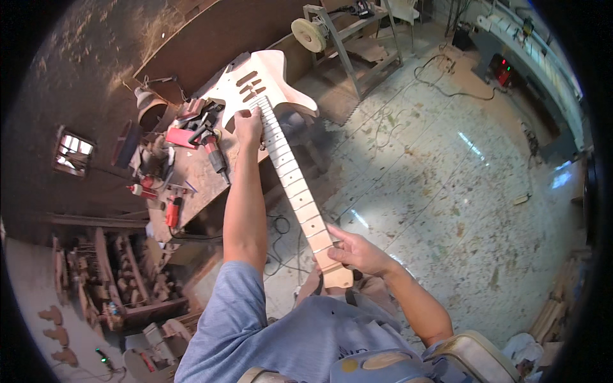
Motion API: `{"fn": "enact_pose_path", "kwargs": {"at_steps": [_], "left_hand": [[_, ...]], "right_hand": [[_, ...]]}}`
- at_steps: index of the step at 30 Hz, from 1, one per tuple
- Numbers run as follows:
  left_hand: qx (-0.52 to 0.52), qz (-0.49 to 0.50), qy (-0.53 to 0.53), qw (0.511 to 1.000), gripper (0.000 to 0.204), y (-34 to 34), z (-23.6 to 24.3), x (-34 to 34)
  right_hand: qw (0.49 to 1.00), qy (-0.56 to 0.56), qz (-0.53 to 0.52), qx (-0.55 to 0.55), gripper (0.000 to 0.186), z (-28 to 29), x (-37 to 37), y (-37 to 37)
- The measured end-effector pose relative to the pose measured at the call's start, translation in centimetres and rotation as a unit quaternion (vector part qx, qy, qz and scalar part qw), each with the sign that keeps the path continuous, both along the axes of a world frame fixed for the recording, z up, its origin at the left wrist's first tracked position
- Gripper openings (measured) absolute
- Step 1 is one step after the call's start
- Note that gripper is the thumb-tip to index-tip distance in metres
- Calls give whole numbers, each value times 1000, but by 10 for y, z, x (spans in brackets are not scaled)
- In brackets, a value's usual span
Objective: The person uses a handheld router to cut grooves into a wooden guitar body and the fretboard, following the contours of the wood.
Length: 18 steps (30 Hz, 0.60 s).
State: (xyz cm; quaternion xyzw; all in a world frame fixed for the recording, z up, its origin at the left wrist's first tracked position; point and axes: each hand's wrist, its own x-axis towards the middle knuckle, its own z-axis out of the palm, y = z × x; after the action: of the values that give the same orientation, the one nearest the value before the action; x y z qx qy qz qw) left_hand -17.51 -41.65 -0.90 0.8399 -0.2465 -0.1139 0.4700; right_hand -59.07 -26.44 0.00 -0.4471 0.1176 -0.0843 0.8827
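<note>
An unfinished pale electric guitar body with dark routed cavities rests partly on the workbench, its right side reaching past the bench edge. From it a light wooden guitar neck with frets and dot inlays runs down toward my torso, ending in a plain headstock. My left hand is closed at the joint of neck and body, its thumb by the neck's edge; its other fingers are partly hidden. Close to the headstock, my right hand grips the neck, with the thumb on top and fingers underneath.
On the cluttered workbench lie a corded power tool, a red box and a red-handled tool. A stand with a buffing wheel is beyond. Wood pieces fill a rack at left. Cables cross the stained floor.
</note>
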Motion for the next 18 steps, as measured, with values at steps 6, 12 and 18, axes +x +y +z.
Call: {"fn": "enact_pose_path", "kwargs": {"at_steps": [6,12,18], "left_hand": [[165,-11,-209,964,40,-2,18,-12],[220,-68,-245,942,45,4,38,-31],[220,-99,-224,944,55,11,39,-47]], "right_hand": [[997,-63,49,2,93,-33,-12,-5],[987,-103,114,44,94,-48,-9,-15],[959,-133,225,112,83,-53,9,-32]]}}
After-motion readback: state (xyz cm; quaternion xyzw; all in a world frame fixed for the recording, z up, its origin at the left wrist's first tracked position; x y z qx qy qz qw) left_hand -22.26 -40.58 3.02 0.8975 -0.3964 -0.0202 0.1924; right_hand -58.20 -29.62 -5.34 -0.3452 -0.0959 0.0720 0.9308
